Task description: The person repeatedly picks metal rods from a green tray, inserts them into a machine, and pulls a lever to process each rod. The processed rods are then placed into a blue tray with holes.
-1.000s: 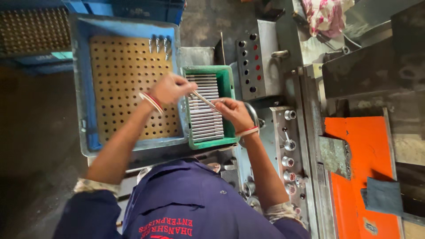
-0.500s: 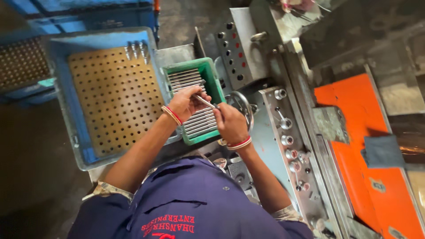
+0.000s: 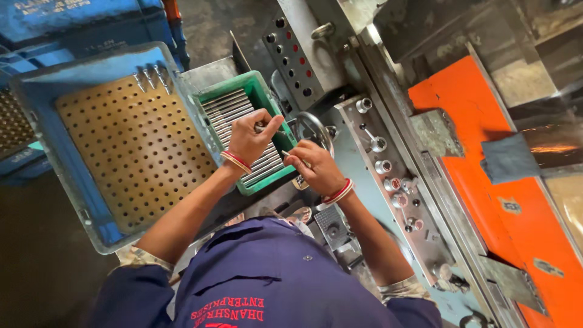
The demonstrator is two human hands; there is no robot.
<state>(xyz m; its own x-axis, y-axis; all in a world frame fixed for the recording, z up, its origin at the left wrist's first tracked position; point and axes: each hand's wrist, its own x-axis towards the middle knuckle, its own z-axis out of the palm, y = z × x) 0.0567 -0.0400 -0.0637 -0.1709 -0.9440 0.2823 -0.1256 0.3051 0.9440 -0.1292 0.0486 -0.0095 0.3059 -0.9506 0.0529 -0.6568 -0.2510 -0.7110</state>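
A metal rod [image 3: 262,128] sits pinched in our left hand [image 3: 250,136], fingers [image 3: 271,126] clamped round it, right over the green tray [image 3: 265,91] it seems drawn from. We hold it low and close to the tray, probably so nothing drops far. The tray is packed with more rods [image 3: 228,109] lying side by side, all one way, which keeps them easy to pick singly.

Our right hand [image 3: 314,167] is just beside the left, fingers curled shut on what looks like a second rod [image 3: 285,153]; most of it is hidden, so we cannot be sure. It hovers at the tray's near corner, next to a round handwheel [image 3: 313,127].

Left of the tray stands a blue crate [image 3: 42,146] with a perforated brown board [image 3: 130,146] in it; a few rods [image 3: 150,78] stand upright in its far row, the holes keeping them apart.

A grey control panel [image 3: 294,51] with red and dark buttons stands beyond the tray. On the orange machine cover [image 3: 486,182] to the right lies a grey cloth [image 3: 509,158], with small pale labels lower down.
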